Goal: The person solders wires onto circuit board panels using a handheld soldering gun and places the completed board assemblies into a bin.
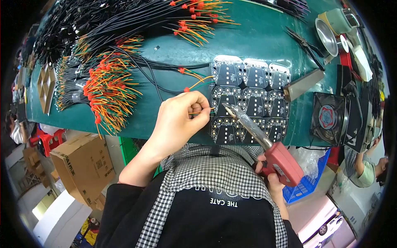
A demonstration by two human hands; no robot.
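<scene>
A panel of black circuit boards [255, 89], joined in rows, lies on the green table near its front edge. My left hand [178, 120] is at the panel's left side, thumb and forefinger pinched on a thin orange wire [193, 113] whose end reaches the board edge. A red-handled soldering gun [285, 165] is gripped in my right hand [272, 178]. Its tip points up and left, over the middle row of boards; whether it touches them I cannot tell. Black cables [165, 65] run from the left, with orange and green wire ends at the panel's upper left boards.
Bundles of black cables with orange ends [109, 89] cover the left of the table. Beyond the panel's right side are a metal bar [304, 84], pliers [305, 43], a metal bowl [326, 37] and a small fan [328, 118]. A cardboard box [84, 167] stands below left.
</scene>
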